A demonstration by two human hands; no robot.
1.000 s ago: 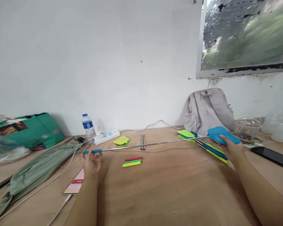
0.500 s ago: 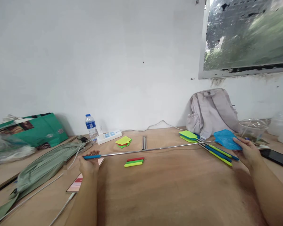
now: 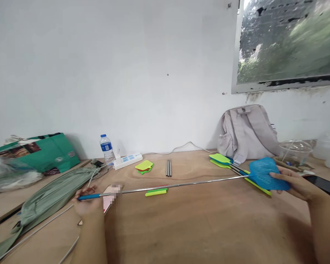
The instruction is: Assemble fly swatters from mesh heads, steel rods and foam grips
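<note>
A blue fly swatter with a long, extended metal rod stretches across the table between my two hands. My left hand is closed around its blue handle. At the other end my right hand grips the edge of the blue paddle. Behind the paddle lie several assembled swatters, yellow-green and blue, partly covered by it. Loose yellow and green paddles form a small pile at the middle left. Beside them lie thin metal rods. Green and yellow handles rest just under the held rod.
A water bottle and a white power strip stand near the wall. A phone lies by my left hand, a dark phone at the right. There are also a grey backpack, a plastic cup and a green bag.
The rod looks longer: my left hand has moved left and nearer with the handle, and my right hand slightly right with the paddle. The rod now hides the red handle on the table.
</note>
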